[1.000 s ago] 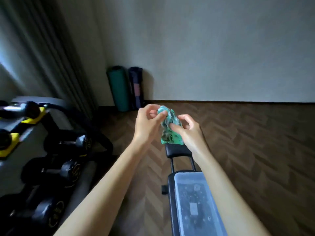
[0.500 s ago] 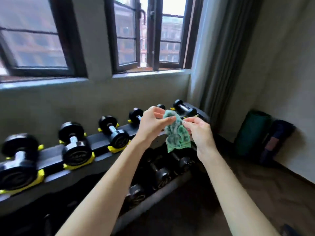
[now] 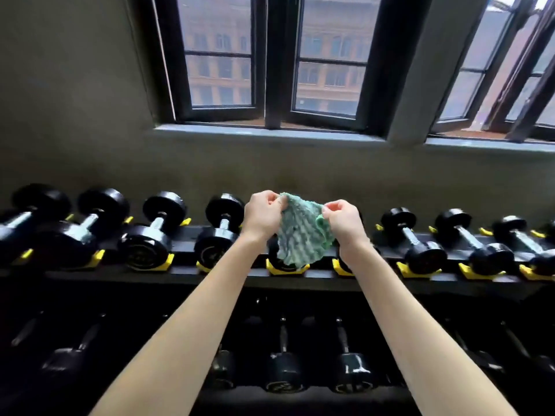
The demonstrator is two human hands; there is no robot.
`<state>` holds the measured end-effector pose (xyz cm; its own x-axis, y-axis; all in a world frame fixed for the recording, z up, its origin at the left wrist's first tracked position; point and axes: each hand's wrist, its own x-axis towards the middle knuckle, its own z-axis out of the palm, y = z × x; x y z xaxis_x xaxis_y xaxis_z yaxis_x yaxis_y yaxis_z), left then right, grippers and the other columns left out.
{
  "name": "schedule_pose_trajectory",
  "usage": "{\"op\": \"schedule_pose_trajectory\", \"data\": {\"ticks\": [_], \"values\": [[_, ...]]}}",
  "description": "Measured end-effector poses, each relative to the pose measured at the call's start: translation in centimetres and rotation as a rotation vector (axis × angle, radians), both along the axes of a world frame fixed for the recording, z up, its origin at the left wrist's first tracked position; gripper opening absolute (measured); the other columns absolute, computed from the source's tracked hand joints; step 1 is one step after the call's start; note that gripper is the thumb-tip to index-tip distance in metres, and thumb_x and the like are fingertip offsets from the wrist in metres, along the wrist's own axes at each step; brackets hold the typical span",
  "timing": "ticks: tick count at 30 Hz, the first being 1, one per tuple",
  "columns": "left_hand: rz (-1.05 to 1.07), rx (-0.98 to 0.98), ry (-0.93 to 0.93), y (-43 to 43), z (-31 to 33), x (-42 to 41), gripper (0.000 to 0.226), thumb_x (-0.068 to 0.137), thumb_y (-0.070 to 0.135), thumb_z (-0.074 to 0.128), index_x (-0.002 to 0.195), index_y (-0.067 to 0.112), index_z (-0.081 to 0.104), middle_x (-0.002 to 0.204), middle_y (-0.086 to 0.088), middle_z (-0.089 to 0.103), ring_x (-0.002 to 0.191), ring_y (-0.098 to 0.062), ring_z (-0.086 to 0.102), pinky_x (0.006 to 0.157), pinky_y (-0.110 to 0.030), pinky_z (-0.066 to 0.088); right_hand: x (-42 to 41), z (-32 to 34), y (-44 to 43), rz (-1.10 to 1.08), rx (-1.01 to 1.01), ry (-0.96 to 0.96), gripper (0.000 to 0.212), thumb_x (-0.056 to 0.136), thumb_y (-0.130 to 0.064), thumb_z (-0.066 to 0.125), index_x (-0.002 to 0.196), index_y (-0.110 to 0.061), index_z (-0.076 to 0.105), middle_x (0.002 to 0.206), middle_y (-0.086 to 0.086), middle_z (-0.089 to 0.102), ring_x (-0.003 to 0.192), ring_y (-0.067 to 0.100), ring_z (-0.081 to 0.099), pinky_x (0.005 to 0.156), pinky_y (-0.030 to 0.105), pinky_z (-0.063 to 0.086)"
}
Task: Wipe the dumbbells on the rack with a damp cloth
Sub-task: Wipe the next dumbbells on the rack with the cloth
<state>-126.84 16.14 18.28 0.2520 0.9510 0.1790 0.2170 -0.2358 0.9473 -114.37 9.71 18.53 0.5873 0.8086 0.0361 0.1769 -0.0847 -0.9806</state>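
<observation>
Between the left hand [image 3: 262, 217] and right hand [image 3: 345, 222], both pinching it, hangs the cloth [image 3: 301, 235]; better spread it flat before wiping the dumbbells [image 3: 222, 232] beneath.

Left forearm [image 3: 195, 310] and right forearm [image 3: 405, 310] are bare right to the near edge; left hand [image 3: 261, 217] and right hand [image 3: 345, 223] look bare too.

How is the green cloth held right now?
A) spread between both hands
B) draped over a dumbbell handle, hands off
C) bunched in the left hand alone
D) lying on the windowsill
A: the left hand and right hand each pinch a top edge of the cloth, which hangs spread between them.
</observation>
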Motion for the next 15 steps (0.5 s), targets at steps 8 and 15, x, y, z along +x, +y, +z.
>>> {"op": "schedule_pose_trajectory", "data": {"ticks": [8, 15], "values": [[0.109, 0.052, 0.209, 7.9, -1.1, -12.8, 0.043, 0.099, 0.025, 0.043, 0.058, 0.016, 0.032, 0.057, 0.003, 0.036, 0.056, -0.013, 0.034, 0.056, -0.033, 0.016, -11.6, -0.2, 8.6, 0.465, -0.116, -0.027, 0.019, 0.089, -0.023, 0.057, 0.108, -0.018, 0.056, 0.096, -0.007, 0.056, 0.085, 0.008, 0.051, 0.074, 0.026, 0.038], [0.034, 0.049, 0.461, 11.3, -2.8, -17.2, 0.045, 0.097, 0.038, 0.045, 0.06, 0.014, 0.036, 0.061, 0.001, 0.042, 0.075, -0.026, 0.045, 0.063, -0.032, 0.027, -13.4, -3.0, 11.1, 0.573, -0.206, -0.159, 0.02, 0.091, -0.023, 0.059, 0.074, -0.018, 0.068, 0.065, -0.007, 0.062, 0.059, 0.002, 0.054, 0.056, 0.012, 0.04]]}}
